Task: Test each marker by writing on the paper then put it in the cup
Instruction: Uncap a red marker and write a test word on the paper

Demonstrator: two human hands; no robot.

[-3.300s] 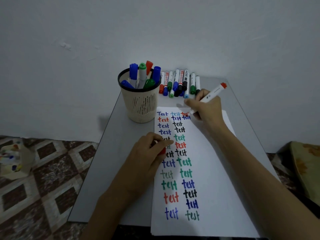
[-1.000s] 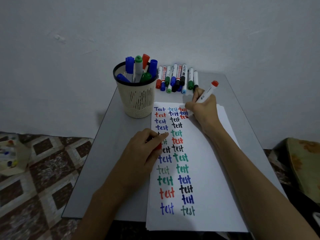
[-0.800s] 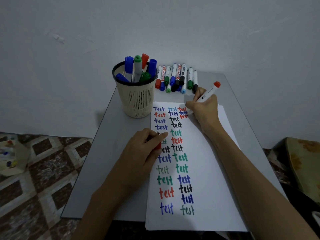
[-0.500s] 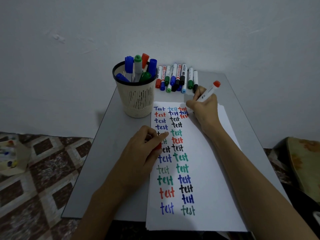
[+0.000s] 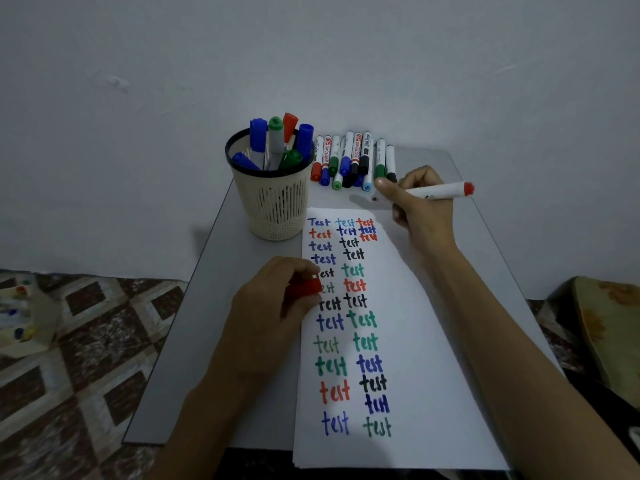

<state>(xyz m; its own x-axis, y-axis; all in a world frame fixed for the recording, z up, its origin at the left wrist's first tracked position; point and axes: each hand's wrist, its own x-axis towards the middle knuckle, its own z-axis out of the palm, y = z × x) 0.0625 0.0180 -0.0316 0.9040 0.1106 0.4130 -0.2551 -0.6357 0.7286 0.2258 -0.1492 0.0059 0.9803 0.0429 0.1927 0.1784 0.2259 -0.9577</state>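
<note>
Right hand (image 5: 420,206) has fingers & thumb curled round a white-barrelled marker with a red end plug (image 5: 437,192), clamped near its writing end. The marker lies approx level, plug sticking out to the right, bare tip just past the thumb and beyond the paper's far edge, not on the sheet. Left hand (image 5: 270,310) pinches a red plastic cap (image 5: 304,288) btwn thumb & fingers, resting at the left edge of the white paper sheet (image 5: 422,341) & hiding part of the left column of words. The sheet lies lengthwise on the grey rectangular table (image 5: 207,323), its near edge overhanging; it carries columns of "test" in blue, red, black & green, w/ a short third column at top right. Just beside the sheet's far left corner stands the cream slotted plastic cup with a black rim (image 5: 273,209), upright, holding capped markers (image 5: 275,140) w/ blue, green & red caps. Right of the cup, by the wall, a row of capped whiteboard markers (image 5: 349,161) lies side by side, near the right hand. Around the table: pale plain wall (image 5: 346,57), brown-and-cream patterned floor tiles (image 5: 86,341), a small pale container (image 5: 20,320) far left, too blurred to detail, & a yellowish cushion (image 5: 606,323) at right.
</note>
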